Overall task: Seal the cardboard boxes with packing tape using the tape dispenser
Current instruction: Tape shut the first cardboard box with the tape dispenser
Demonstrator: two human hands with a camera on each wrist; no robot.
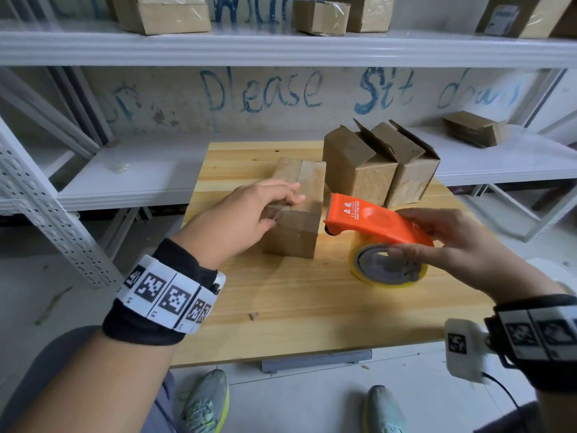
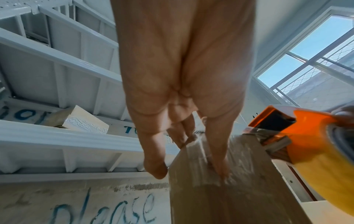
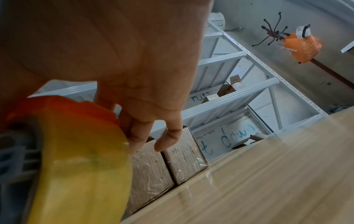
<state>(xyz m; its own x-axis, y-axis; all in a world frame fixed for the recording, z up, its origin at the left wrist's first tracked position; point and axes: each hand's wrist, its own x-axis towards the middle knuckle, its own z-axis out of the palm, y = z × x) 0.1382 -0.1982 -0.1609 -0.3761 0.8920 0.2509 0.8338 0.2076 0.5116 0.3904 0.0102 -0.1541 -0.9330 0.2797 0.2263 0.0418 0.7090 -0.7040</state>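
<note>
Right grip (image 1: 452, 245) curled on tape dispenser (image 1: 374, 223) | left grip (image 1: 246, 214) flat on box (image 1: 299, 210)

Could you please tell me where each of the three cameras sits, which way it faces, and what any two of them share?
Head: worn on the head, looking forward and down at the wooden table; both forearms, left hand on the closed box, right hand gripping the orange tape dispenser, and shoes show.
Left wrist: looks along the palm and fingers pressing the taped box top.
Right wrist: looks along the fingers over the yellow tape roll towards two open boxes.
Shared: all three show the dispenser.
</note>
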